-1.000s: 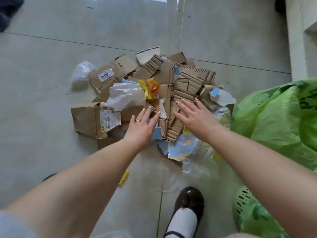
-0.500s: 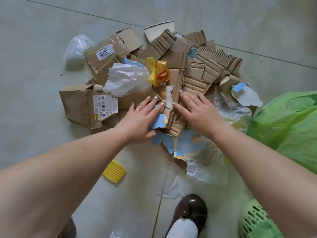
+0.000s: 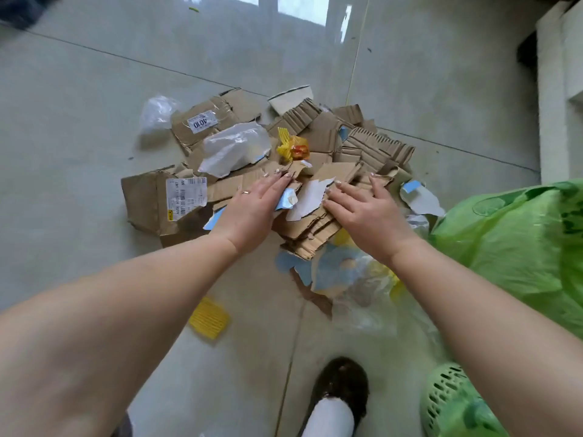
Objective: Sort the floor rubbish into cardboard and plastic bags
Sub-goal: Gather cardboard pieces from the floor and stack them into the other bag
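A pile of torn cardboard lies on the grey tiled floor and serves as the landmark here. At its far left edge sits a crumpled clear plastic bag, touching a flattened box with a white "4010" label. On the pile's left side a second box bears a barcode label, and a white plastic sheet rests just above it. The left hand, a ring on one finger, lies flat on the pile's middle with fingers spread and straight, pressing down rather than clamped on anything. Below the pile, apart from it, a yellow ribbed scrap lies on the floor. A yellow and orange wrapper sits on top of the pile, beyond the fingertips. The right hand likewise lies open and flat on a stack of corrugated strips, beside a torn white paper piece. Clear film trails from the pile's near edge. Right of the pile bulges a green plastic bag, with a green slotted basket below it.
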